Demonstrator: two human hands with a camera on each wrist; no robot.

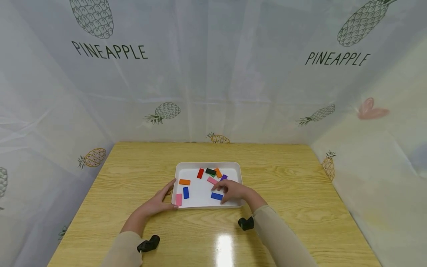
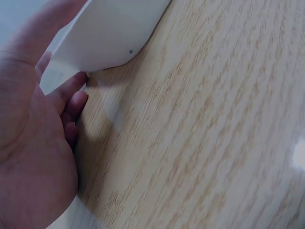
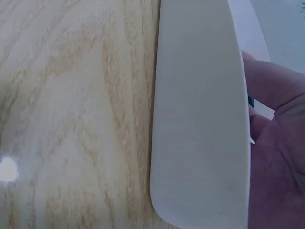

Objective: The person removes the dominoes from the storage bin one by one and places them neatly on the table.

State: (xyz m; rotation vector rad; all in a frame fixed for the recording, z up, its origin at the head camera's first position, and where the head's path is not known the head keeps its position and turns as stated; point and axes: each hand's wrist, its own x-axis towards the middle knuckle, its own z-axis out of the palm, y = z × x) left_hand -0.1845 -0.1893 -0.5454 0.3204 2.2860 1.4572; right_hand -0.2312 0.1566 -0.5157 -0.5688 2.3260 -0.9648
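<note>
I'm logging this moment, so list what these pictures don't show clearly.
- Head: most of the green block, covered by the black block.
- Head: whether the right hand pinches a block; the hand itself hides any contact.
- Right wrist: the fingertips, hidden behind the white tray.
- Left wrist: the thumb tip of the left hand, cut off by the top edge.

In the tray (image 1: 200,193), free floor is found between the two blue blocks (image 1: 186,193), while the far right part is obstructed by clustered blocks (image 1: 211,171), the left edge by the left hand (image 1: 157,204), and the near right by the right hand (image 1: 232,190).
</note>
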